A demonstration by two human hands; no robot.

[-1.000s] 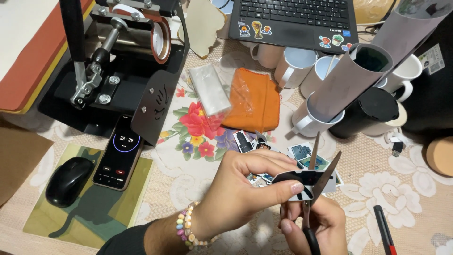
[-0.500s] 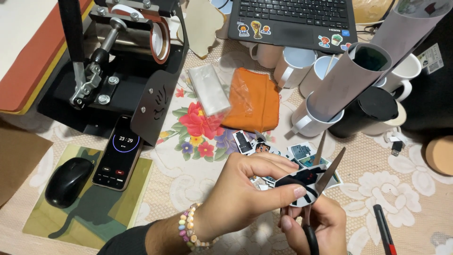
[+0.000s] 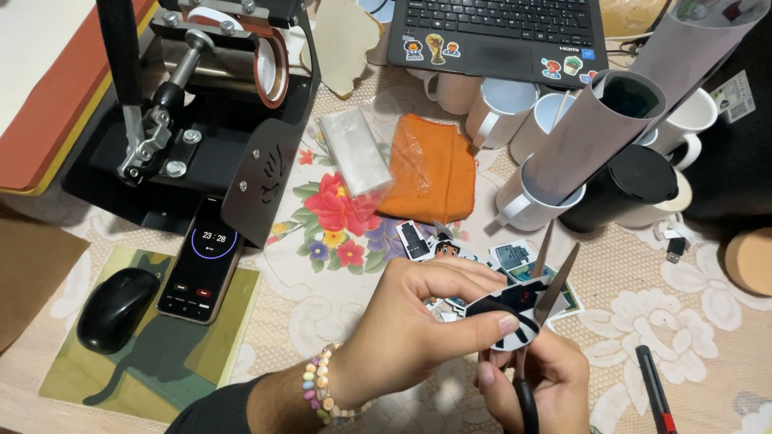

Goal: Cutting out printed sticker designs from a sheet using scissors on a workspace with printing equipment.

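My left hand [image 3: 418, 321], with a bead bracelet on the wrist, pinches a small black-and-white printed cutout [image 3: 507, 309] between thumb and fingers. Below it my right hand [image 3: 535, 382] grips a pair of scissors [image 3: 547, 277]; the blades point up, spread apart, with the cutout's edge between them. Several more small printed cutouts [image 3: 434, 243] lie on the floral lace tablecloth [image 3: 691, 313] just beyond my hands.
A black mug heat press [image 3: 217, 104] stands at the upper left. Beside it lie a phone [image 3: 201, 259] and a mouse [image 3: 115, 309] on a green mat. An orange cloth [image 3: 430, 169], several white mugs [image 3: 531, 201], rolled paper tube [image 3: 595, 128], laptop [image 3: 498, 32] and red-black pen [image 3: 655, 390] surround me.
My left hand has turned the cutout a little between the scissor blades. The blades have opened slightly wider and shifted. Everything else on the table stays still.
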